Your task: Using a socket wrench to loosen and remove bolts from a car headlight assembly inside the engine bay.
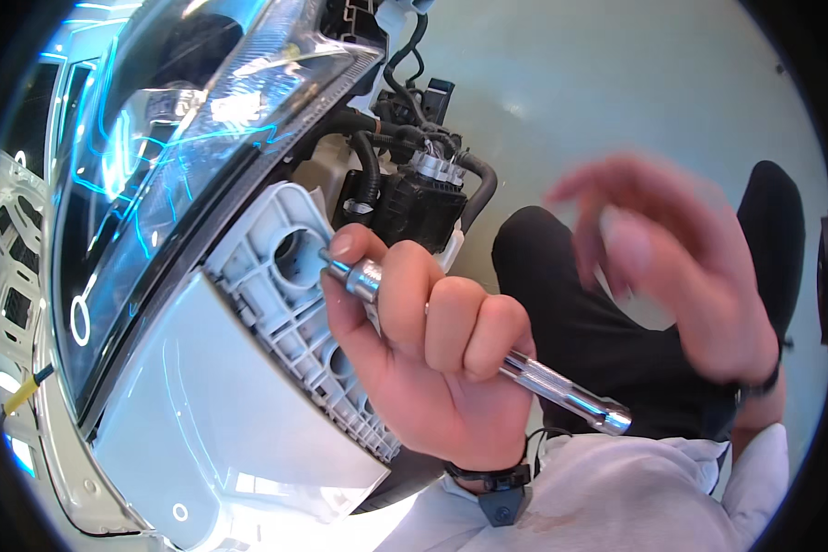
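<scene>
My left hand [442,350] is closed round a chrome socket extension bar [566,391], which slants from upper left to lower right. A shiny socket [366,279] is at its upper end, where a fingertip and the thumb press about a small metal tip [331,260]. The knurled lower end sticks out past the fist. That upper end is in front of a round recess [296,256] in a white ribbed plastic bracket [276,308]; I cannot tell if they touch. Raised on the right, my right hand [681,262] is blurred, its fingers half bent and apart, with nothing visible in it.
A large car headlight [170,147] and a glossy white body panel [221,405] fill the left side. Black hoses and a dark housing [419,207] stand beyond the bracket. My dark-trousered knees [543,267] are bent above the pale floor [635,92]. A yellow rod [28,391] shows at far left.
</scene>
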`<state>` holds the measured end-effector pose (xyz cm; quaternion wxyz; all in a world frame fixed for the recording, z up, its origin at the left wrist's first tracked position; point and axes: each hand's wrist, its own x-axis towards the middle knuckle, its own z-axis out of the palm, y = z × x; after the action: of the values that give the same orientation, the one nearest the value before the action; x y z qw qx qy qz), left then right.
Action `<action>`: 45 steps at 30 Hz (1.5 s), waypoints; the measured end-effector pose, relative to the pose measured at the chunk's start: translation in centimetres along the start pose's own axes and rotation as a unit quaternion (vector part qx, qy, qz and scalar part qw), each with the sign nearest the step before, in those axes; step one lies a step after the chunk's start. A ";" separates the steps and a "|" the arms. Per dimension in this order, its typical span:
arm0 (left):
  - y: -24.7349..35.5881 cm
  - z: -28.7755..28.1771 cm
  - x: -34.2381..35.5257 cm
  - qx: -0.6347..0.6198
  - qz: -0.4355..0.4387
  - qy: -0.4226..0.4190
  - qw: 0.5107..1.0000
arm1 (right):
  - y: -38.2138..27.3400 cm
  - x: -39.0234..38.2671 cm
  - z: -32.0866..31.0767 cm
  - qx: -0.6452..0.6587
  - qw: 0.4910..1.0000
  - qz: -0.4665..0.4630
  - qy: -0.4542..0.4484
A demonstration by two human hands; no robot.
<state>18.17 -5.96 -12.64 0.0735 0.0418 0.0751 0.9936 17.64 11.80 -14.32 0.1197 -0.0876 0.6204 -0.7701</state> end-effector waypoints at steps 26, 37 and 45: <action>-1.4 0.1 0.8 -0.043 0.009 -0.003 0.999 | -3.6 14.3 1.9 0.025 0.994 0.088 -0.051; 0.4 -0.1 0.1 -0.012 -0.020 0.036 0.999 | -2.3 14.0 4.0 0.321 0.942 0.094 0.010; 0.6 0.3 0.2 -0.028 -0.039 0.034 0.998 | 2.2 14.0 4.2 0.393 0.913 0.022 -0.111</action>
<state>17.93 -6.52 -12.26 0.1105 0.0032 0.0512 0.9926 5.63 3.39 -15.74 0.2292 -0.1049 0.2526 -0.9342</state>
